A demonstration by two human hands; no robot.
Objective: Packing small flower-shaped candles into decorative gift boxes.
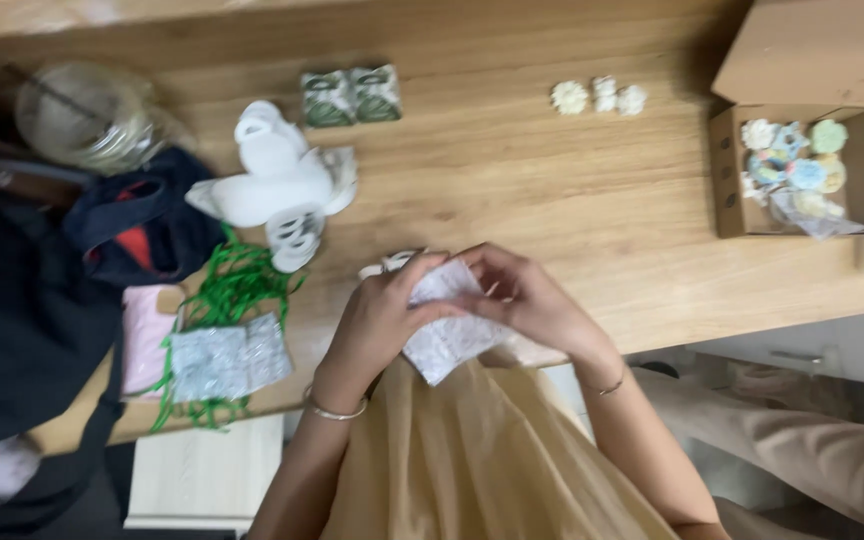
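White patterned paper [447, 335], green ribbon [232, 290], silvery packet [217, 360], and pale pastel flowers in a brown box [727, 170].

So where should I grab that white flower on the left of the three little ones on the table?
Pinch the left flower by its outer edges, coming straight down from above. It lies flat on the table, and its left side is free, while the two other flowers sit close on its right. A soft pinch is probably best, since the petals look bumpy and delicate.

My left hand [377, 315] and right hand [532, 300] meet at the near edge of the table, fingers curled inward, fingertips pinching together. Both forearms angle up from my lap, wrists braceleted.
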